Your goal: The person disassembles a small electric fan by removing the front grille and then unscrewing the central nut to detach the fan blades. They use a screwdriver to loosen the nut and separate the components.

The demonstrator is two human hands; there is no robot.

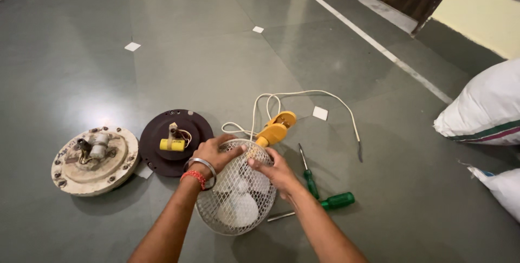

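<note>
A small fan with a white wire-mesh guard (238, 203) lies on the grey floor, white blades showing inside. Its yellow clip base (275, 129) sits at the far side, with a white cord (303, 96) looping away. My left hand (212, 155), with a metal bangle and red thread at the wrist, grips the guard's upper left rim. My right hand (276, 170) holds the upper right rim, fingers pressed on the mesh.
Two green-handled screwdrivers (310, 179) (333, 202) lie right of the fan. A dark round motor plate with a yellow capacitor (174, 141) and a cream round motor housing (95, 160) rest to the left. White sacks (485, 106) sit at the right edge.
</note>
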